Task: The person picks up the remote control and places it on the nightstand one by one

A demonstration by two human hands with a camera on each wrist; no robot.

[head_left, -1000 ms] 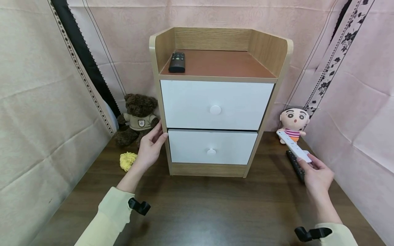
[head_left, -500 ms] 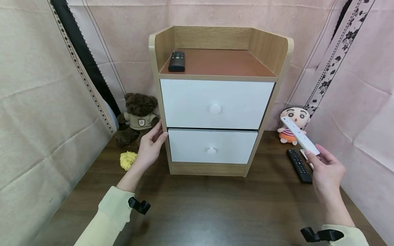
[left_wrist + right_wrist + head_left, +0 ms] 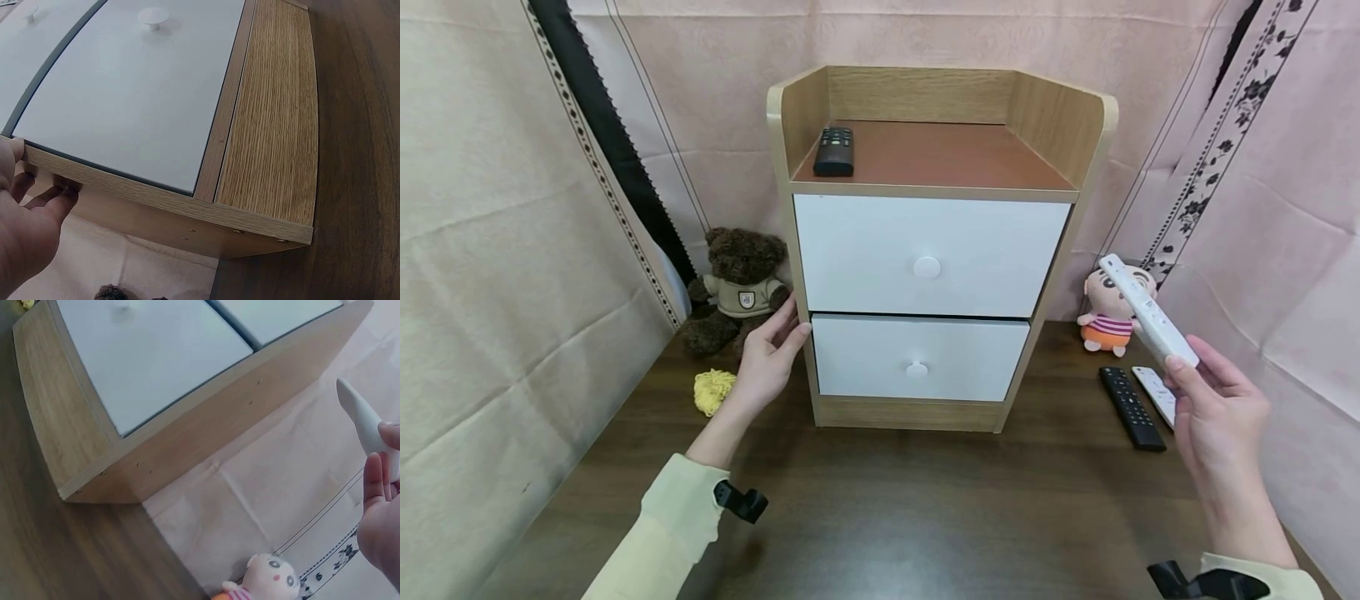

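A white remote control (image 3: 1150, 312) is pinched in my right hand (image 3: 1225, 412), tilted up and to the left in front of a small doll (image 3: 1107, 321). In the right wrist view the remote control (image 3: 360, 415) shows side-on between thumb and fingers. My left hand (image 3: 767, 358) grips the left front edge of a two-drawer wooden cabinet (image 3: 906, 412). The left wrist view shows the thumb (image 3: 15, 149) at the front edge and bent fingers (image 3: 61, 203) against the side panel. Both white drawers, upper (image 3: 880, 229) and lower (image 3: 865, 346), are closed.
On the table at right lie a black remote control (image 3: 1131, 408) and another white one (image 3: 1156, 392), side by side. A dark remote control (image 3: 834, 152) rests on the cabinet top. Left of the cabinet are a brown teddy bear (image 3: 741, 258) and a yellow yarn-like clump (image 3: 711, 392). Curtains (image 3: 1277, 275) surround the table.
My right hand has lifted the white remote control up and to the right, away from the two remotes on the table, which now show more fully. My left hand stays in place.
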